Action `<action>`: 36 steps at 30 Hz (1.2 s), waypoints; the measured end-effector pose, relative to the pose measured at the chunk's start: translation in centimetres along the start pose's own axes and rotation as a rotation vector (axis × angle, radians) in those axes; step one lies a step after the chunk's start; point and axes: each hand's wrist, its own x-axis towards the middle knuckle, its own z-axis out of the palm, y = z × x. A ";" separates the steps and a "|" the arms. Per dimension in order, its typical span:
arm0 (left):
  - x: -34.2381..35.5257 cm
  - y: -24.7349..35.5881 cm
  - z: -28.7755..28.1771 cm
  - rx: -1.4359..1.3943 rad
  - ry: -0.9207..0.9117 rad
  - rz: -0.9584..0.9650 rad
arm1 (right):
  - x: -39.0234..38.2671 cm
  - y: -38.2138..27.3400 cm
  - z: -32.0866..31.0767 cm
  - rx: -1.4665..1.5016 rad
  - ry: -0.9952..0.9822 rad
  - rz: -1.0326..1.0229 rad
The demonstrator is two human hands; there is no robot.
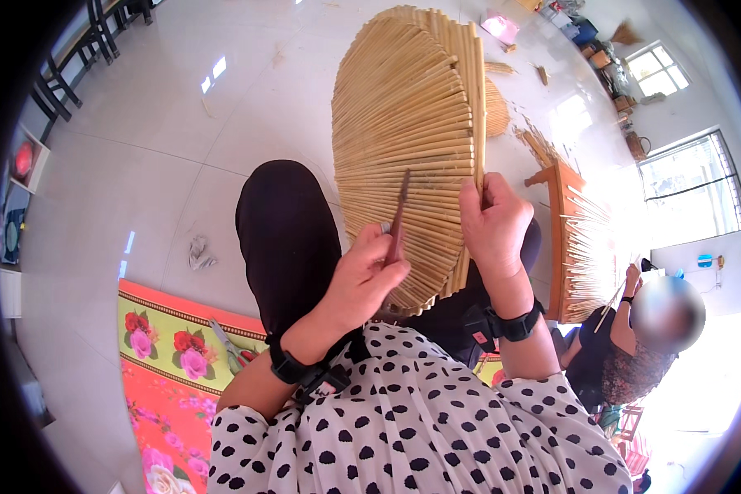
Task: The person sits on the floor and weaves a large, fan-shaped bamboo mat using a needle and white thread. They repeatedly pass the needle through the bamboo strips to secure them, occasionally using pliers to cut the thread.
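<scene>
I'm grasping a dark reddish pointed tool (399,218) in my L hand (362,276), fingers closed round it, its tip lying over the face of a rounded panel of sticks (412,99). My R hand (496,224) is clasping that panel's R edge, thumb pressing on it. The panel is sitting right in front of me, near end over my lap, far end showing against the floor.

Pale shiny tile floor (160,123) is spreading all round, w/ bright patches glinting on it & a crumpled grey rag (199,253) lying L of my L knee (281,214). Nr L, a flowered mat (156,383) is covering some tiles, w/ scissors (230,342) resting on it. Far L, dark chairs (67,76) are standing in a row.

Far R, loose sticks (539,148) are lying nr a wooden stand (561,247), thin pale sticks (589,251) poking out its R side. Another person (634,375) is sitting just R of those. Windows (692,188) are letting light in, far R, & a pink bag (500,27) is lying on the far tiles.
</scene>
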 end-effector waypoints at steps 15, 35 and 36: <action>3.0 -0.2 3.6 0.224 0.069 0.195 | 0.2 1.2 -0.6 0.005 0.024 0.147; 2.9 -0.2 4.9 0.231 0.155 0.317 | 0.2 0.0 0.3 0.019 0.077 0.099; 2.8 -0.1 4.8 0.216 0.159 0.303 | 0.2 -0.1 0.3 0.001 0.073 0.078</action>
